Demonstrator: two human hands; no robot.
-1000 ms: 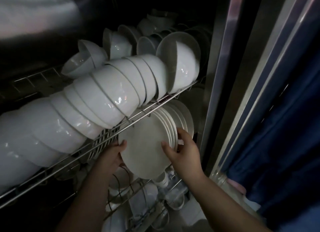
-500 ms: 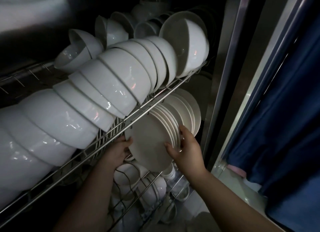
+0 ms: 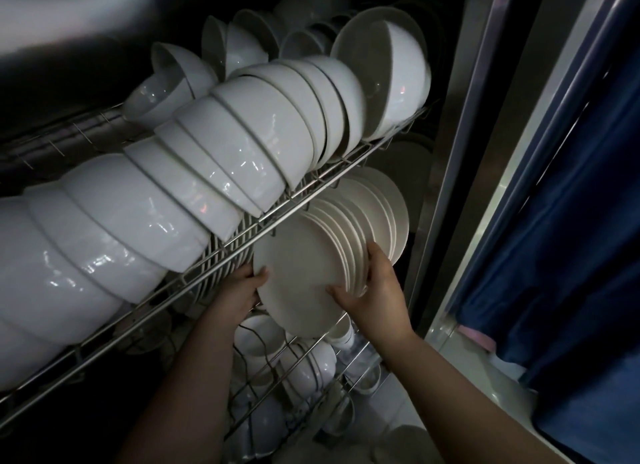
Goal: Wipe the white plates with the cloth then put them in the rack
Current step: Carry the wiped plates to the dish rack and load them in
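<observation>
— What is the setting?

— A dark steel cabinet (image 3: 460,152), open at the front, with one upper wire shelf (image 3: 114,335) slanting across it. Everything else is placed from that shelf.

— Count what is on it.

— One front row of nested white bowls (image 3: 207,173) lying on their sides, about ten of them (the far end runs out of view, so the count is rough). One larger bowl (image 3: 391,79) stands on edge at the shelf's near-right end. More bowls (image 3: 242,44) sit behind the row; the dark hides their number.

— And the plates?

— Directly under the shelf. One front plate (image 3: 298,283) stands on edge, and behind it a file of about seven more plates (image 3: 377,214) touch rim to rim. Further plate rims (image 3: 225,256) show through the shelf's wires.

— The hands?

— Two. The left hand (image 3: 239,290) grips the front plate's edge, thumb on its face. The right hand (image 3: 377,290) has its thumb on the same plate and its fingers curled over the rims behind.

— Is there any room to move?

— Little. The shelf's front rail crosses just above the plate tops. A wire basket of small bowls (image 3: 304,366) lies below. The cabinet's post and a blue curtain (image 3: 571,221) close off the space beyond the shelf's right end.
</observation>
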